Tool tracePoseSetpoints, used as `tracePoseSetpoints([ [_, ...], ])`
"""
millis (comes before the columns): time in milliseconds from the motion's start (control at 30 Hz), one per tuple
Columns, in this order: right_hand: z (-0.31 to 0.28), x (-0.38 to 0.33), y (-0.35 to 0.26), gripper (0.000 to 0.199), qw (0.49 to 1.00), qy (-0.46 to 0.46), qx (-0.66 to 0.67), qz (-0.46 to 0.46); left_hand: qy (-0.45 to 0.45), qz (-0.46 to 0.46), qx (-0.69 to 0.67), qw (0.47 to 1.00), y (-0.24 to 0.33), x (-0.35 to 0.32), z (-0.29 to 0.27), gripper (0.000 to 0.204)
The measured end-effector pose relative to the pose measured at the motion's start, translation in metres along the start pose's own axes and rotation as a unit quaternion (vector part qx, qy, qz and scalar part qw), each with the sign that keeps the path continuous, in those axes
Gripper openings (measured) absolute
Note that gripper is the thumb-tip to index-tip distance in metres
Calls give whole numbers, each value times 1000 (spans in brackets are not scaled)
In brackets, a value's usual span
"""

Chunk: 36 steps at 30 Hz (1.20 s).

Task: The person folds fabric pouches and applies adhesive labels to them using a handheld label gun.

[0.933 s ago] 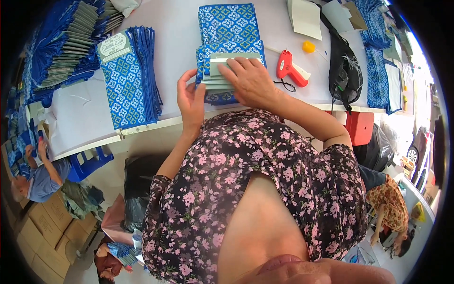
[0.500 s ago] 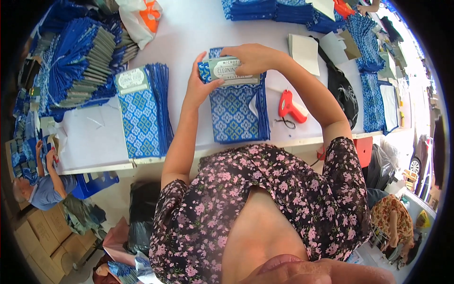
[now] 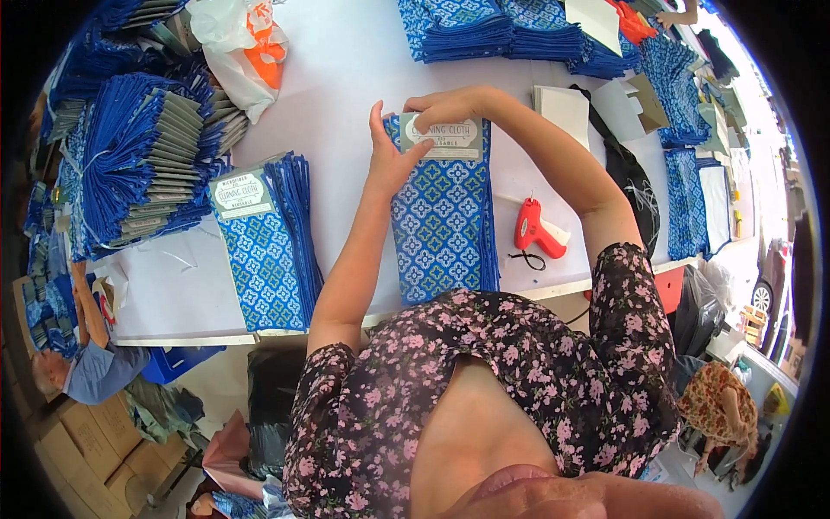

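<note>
A stack of blue patterned cloths (image 3: 441, 225) is laid lengthwise on the white desk (image 3: 341, 108), directly in front of the wearer, its near end close to the desk's edge. A grey-green label (image 3: 462, 149) with pale lettering is set across the far end of the top cloth, and both hands are brought to that end. The far left corner is met by the left hand (image 3: 393, 164) — its thumb is laid over the label, while one finger is held raised beside the corner. The right hand (image 3: 462, 104) is arched over the far edge from the right, its thumb and fingers bent down to the label. Whether the cloths are gripped or merely touched by the fingers of either hand cannot be told, as the far edge is partly covered.

To the right of the stack, a red tagging gun (image 3: 530, 229) is placed on the desk, with a black cord loop (image 3: 526, 259) just beside it. To the left, a second cloth stack (image 3: 268, 259) is fanned along its right side; beyond it, a larger cloth bundle (image 3: 130, 164) is piled near a white plastic bag (image 3: 220, 48). Further cloth stacks (image 3: 467, 30) are lined up across the desk's far side.
</note>
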State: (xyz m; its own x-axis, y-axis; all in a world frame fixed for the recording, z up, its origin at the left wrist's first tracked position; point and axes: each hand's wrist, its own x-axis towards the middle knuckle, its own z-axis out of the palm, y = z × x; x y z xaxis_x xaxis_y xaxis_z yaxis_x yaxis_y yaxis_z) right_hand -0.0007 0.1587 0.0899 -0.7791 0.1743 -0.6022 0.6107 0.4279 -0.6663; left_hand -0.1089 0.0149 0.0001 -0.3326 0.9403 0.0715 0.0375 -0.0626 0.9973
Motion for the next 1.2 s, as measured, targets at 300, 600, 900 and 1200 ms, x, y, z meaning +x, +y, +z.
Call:
tracePoseSetpoints([
  [300,32,-15,5,43,970,166,-78,-158,38,-67,-246,966,8,-27,-21,41],
  [600,57,-24,-7,35,923,276,-148,-223,15,-54,-268,962,24,-36,-27,42],
  [900,58,-22,-17,34,897,302,-214,-243,-23,-42,-285,957,28,-37,-27,59],
  [1200,55,-29,-42,28,923,267,-255,-112,-23,-58,-311,948,26,-35,-38,58],
])
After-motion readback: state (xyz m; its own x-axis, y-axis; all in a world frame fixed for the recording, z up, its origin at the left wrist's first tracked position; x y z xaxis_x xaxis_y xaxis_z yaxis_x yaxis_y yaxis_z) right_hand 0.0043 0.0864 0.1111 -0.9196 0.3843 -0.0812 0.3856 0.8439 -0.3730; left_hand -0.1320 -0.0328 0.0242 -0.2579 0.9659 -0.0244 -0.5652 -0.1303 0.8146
